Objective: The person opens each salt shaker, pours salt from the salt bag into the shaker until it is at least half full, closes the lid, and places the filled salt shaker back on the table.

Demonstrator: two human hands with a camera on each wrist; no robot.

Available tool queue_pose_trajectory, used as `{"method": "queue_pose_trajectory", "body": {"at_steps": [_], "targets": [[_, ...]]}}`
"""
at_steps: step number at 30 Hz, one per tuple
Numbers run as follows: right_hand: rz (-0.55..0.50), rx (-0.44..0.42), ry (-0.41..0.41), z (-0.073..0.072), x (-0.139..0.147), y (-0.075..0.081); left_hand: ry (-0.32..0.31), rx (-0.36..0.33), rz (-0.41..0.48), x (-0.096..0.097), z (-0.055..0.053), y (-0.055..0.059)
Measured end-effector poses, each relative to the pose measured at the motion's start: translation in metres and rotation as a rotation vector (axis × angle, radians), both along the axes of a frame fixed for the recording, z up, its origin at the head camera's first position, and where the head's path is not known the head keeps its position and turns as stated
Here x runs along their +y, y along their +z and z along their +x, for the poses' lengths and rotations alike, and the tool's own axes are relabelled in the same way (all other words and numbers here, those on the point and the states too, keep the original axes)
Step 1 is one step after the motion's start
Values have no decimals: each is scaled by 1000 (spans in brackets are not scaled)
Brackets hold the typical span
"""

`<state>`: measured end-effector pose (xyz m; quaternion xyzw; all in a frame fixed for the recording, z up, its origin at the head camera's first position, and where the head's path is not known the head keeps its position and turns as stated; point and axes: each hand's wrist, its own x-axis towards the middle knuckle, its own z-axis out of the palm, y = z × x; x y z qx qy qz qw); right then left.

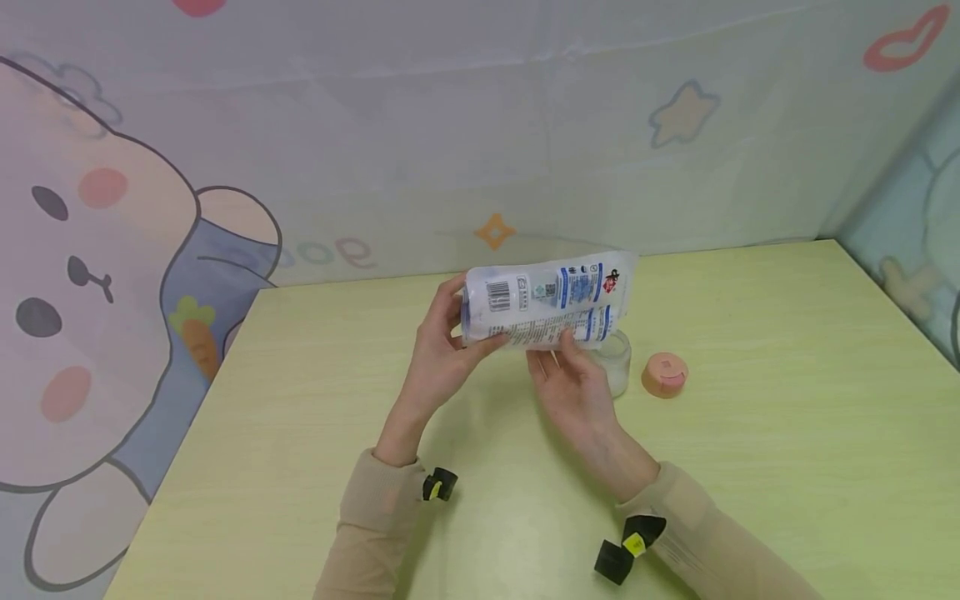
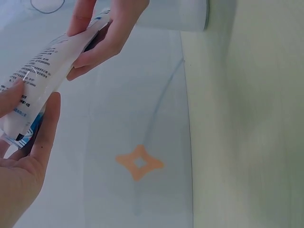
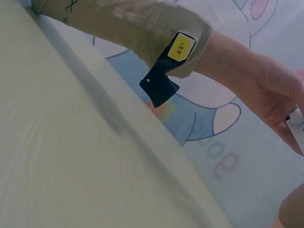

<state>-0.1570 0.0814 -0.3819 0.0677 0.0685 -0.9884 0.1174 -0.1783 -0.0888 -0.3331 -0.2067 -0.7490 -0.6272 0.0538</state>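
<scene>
"Packet (image 1: 543,302) is where, exactly?"

"It is held above the tabletop (image 1: 787,392), and in the head view it covers the middle of the far edge. Nothing but the two hands seems to carry it."

"And the fingers?"

"The left hand (image 1: 438,354) pinches the left end, thumb in front and fingers behind. The right hand (image 1: 577,396) pinches the lower border, thumb on the printed face and fingers underneath."

"What stands near?"

"A whitish jar (image 1: 618,371), partly hidden behind the right end of the packet, and to its right, toward the far right corner of the tabletop, an orange lid (image 1: 664,375). The lid lies apart from the jar."

"What could go wrong from here?"

"In my judgement, the right end could sag or swing, because both grips are at the left end and lower border. If it dips, it may knock the jar. Also, a hard squeeze could make the contents spill, if the packet is open; I cannot tell if it is."

"And the lid?"

"A wide move of the right forearm could push it, I suppose, toward the right edge."
</scene>
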Motion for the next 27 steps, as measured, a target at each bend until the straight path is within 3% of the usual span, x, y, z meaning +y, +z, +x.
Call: {"method": "queue_pose_trajectory", "body": {"at_steps": [14, 21, 27], "targets": [[6, 41, 14, 0, 1, -2, 33, 36, -22, 1, 0, 0], [-28, 9, -1, 1, 2, 0, -2, 23, 6, 2, 1, 1], [-33, -6, -14, 0, 3, 1, 12, 16, -14, 2, 0, 1]]}}
